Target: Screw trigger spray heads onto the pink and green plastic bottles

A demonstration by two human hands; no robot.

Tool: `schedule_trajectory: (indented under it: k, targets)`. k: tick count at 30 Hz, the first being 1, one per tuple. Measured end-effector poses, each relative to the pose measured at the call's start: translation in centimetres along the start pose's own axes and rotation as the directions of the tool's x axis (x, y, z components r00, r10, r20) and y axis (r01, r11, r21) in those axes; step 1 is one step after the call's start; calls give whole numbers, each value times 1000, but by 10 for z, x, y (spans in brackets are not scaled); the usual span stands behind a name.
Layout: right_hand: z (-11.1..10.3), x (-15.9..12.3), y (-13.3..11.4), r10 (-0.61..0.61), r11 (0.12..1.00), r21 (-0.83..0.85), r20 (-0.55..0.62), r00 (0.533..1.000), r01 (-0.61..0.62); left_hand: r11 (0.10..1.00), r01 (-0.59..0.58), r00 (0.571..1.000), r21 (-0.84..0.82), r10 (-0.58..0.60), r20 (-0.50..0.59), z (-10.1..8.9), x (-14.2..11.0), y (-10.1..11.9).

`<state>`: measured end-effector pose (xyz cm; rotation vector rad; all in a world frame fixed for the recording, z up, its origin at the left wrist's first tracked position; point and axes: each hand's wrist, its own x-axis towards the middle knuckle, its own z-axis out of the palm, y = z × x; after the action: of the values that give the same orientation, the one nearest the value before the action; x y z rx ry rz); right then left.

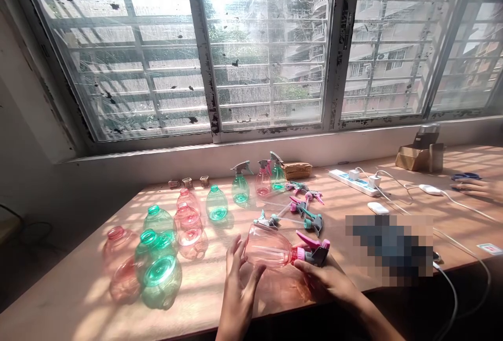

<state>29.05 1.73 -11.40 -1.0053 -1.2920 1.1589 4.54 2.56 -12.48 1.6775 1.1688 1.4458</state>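
Note:
A clear pink spray bottle (269, 246) lies on its side above the table's front part, its pink and grey trigger head (312, 249) pointing right. My left hand (241, 278) is closed round its base end, thumb in front. At the neck, my right hand (328, 278) grips the bottle just under the trigger head; some of its fingers are hidden. Several loose trigger heads (301, 207) with dip tubes lie behind the bottle. To the left stand open-topped green bottles (151, 252) and pink bottles (189, 223). Further back, a green spray bottle (240, 186) and two others have heads on.
A brown cardboard piece (297, 171) and a cardboard box (420, 155) sit near the window wall. White cables run from a power strip (353, 182) past a white case (378, 208) and a blurred-out object (393, 249). Another person's hand (477, 188) rests by scissors (466, 176).

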Motion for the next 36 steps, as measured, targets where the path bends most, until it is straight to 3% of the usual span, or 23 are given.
schedule_trajectory:
  k: [3, 6, 13, 17, 20, 26, 29, 33, 36]
  targets:
    - [3, 3, 8, 60, 990, 128, -12, 998, -58, 997, -72, 997, 42, 72, -8, 1, 0, 0]
    - [3, 1, 8, 72, 991, 114, -1, 997, -72, 993, -92, 996, 68, 93, -16, 1, 0, 1]
    - [-2, -2, 3, -43, 998, -53, 2, 999, 43, 998, 51, 998, -40, -52, -42, 0, -3, 5]
    - [2, 4, 10, 59, 993, 108, -69, 996, -51, 1000, 2, 1000, 26, -2, -14, 0, -1, 5]
    - [5, 6, 14, 61, 978, 201, -67, 996, -47, 998, -40, 999, 45, 40, -5, 1, 0, 5]
    - [1, 1, 6, -17, 1000, 8, 1, 1000, 17, 1000, 6, 999, -9, -6, -33, 3, 1, 3]
    - [0, -2, 3, -29, 1000, -5, 35, 999, 29, 998, 41, 998, -38, -42, -38, 3, 1, 1]
    - [2, 0, 8, 47, 995, 95, -57, 997, -41, 1000, 13, 1000, 11, -13, -16, 1, 1, 3]
    - [3, 4, 13, 41, 970, 243, -50, 998, -27, 996, -48, 999, 77, 49, -8, 0, 0, 4]
